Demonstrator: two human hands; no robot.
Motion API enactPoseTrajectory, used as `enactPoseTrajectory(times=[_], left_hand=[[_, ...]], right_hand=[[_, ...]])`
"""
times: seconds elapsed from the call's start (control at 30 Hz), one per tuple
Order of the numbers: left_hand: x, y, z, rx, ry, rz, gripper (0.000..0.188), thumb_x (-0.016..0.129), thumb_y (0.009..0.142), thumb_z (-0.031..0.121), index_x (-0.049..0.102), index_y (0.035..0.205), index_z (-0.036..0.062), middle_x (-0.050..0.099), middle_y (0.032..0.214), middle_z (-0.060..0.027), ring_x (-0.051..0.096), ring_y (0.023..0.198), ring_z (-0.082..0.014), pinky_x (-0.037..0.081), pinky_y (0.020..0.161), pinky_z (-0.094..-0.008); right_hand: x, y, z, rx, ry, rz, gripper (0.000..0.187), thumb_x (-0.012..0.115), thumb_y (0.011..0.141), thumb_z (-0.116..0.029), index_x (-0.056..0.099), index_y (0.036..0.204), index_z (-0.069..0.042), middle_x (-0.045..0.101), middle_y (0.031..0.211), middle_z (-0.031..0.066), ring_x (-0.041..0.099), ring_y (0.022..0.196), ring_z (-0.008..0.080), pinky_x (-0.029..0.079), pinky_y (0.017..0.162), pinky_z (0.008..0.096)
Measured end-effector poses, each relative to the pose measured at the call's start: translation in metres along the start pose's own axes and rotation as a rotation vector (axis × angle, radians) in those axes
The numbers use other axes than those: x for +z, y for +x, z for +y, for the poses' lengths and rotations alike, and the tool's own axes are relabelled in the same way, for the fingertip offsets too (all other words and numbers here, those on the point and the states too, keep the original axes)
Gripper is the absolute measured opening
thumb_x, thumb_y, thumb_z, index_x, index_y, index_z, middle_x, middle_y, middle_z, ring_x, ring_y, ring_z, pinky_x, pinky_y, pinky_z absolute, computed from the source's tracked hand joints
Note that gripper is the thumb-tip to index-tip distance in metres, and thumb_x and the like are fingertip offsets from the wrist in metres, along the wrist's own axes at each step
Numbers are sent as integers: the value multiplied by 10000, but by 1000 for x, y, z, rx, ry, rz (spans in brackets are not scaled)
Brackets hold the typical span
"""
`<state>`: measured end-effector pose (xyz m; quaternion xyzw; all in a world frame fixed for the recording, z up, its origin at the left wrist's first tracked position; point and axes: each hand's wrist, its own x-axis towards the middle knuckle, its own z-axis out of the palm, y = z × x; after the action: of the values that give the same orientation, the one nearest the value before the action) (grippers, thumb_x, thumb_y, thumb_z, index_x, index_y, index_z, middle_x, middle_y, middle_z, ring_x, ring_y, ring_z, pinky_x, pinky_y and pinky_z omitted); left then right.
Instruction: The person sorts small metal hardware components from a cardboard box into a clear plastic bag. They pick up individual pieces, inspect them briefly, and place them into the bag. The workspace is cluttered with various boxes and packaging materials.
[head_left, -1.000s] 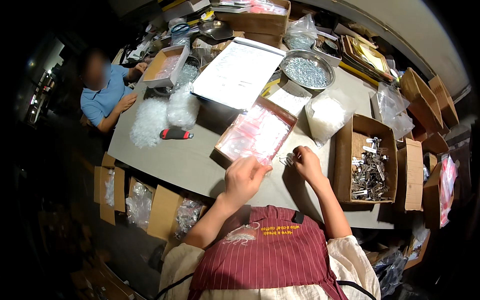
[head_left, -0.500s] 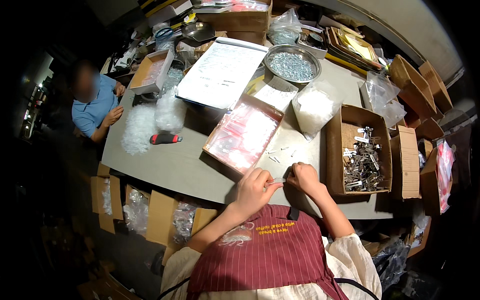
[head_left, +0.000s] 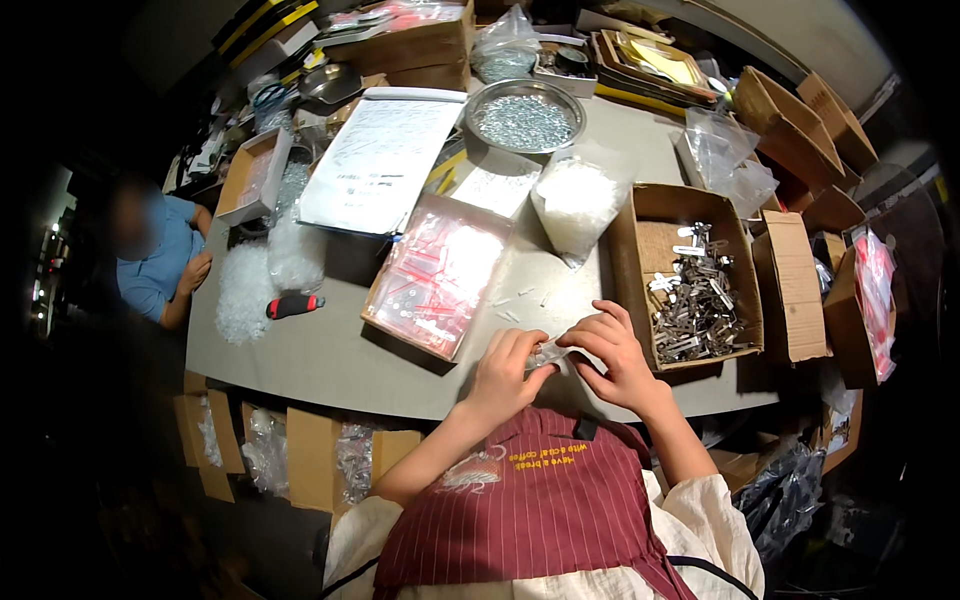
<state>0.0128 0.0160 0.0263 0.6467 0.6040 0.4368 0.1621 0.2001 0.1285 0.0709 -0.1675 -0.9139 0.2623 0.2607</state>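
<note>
Clear bag (head_left: 545,354): long axis roughly left-right; left hand (head_left: 506,370) pinching it; right hand (head_left: 612,356), grip unclear.

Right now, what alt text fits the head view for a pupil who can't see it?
The person's left hand pinches a small clear plastic bag above a grey table, the right hand close against it. Ahead and left is a shallow box of clear, red-marked bags; at right, a cardboard box of metal clips.

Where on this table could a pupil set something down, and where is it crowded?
Barest is the grey table left of the left hand, between the red-and-black tool, the shallow box of bags and the front edge. Crowded: the far side, around the paper pad and metal bowl.
</note>
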Motion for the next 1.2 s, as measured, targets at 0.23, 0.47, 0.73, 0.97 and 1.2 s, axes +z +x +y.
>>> enactPoseTrajectory(times=[0.23, 0.47, 0.73, 0.97, 1.2], left_hand=[[19, 26, 24, 118, 74, -21, 451, 731, 730, 2, 600, 1163, 12, 608, 1077, -148, 575, 1022, -372, 466, 913, -466], [48, 37, 7, 124, 95, -154, 242, 725, 752, 31, 609, 962, 64, 626, 973, -109, 581, 973, -343, 429, 890, -438], [57, 33, -1, -89, -16, -149, 181, 747, 793, 59, 625, 927, 75, 667, 932, -90, 599, 956, -340, 438, 881, -437], [52, 20, -17, -183, -22, -105, 164, 739, 788, 45, 634, 911, 70, 666, 914, -101, 610, 926, -348, 453, 871, -444], [51, 20, -14, -211, -54, -103, 177, 744, 785, 34, 644, 927, 65, 672, 929, -99, 622, 942, -334, 465, 866, -419]], right_hand=[[-13, -34, 10, 159, -41, -270, 541, 674, 700, -147, 727, 1236, -186, 591, 1403, 77, 211, 1529, 405, -55, 1203, 670], [-38, -19, 12, 1, -28, -237, 332, 662, 736, -175, 776, 1047, -163, 701, 1139, 52, 498, 1358, 294, 23, 1210, 648], [-102, -27, 182, 587, -910, 19, 412, 797, 810, -363, 668, 1027, -38, 672, 913, 129, 616, 944, 344, 419, 896, 460], [-98, -37, 209, 597, -662, 41, 133, 687, 797, -163, 707, 794, -32, 710, 786, 195, 702, 778, 360, 523, 748, 445], [-123, -35, 159, 757, 274, 383, 165, 731, 887, -141, 723, 954, 10, 710, 793, 70, 659, 716, 156, 519, 681, 290]])
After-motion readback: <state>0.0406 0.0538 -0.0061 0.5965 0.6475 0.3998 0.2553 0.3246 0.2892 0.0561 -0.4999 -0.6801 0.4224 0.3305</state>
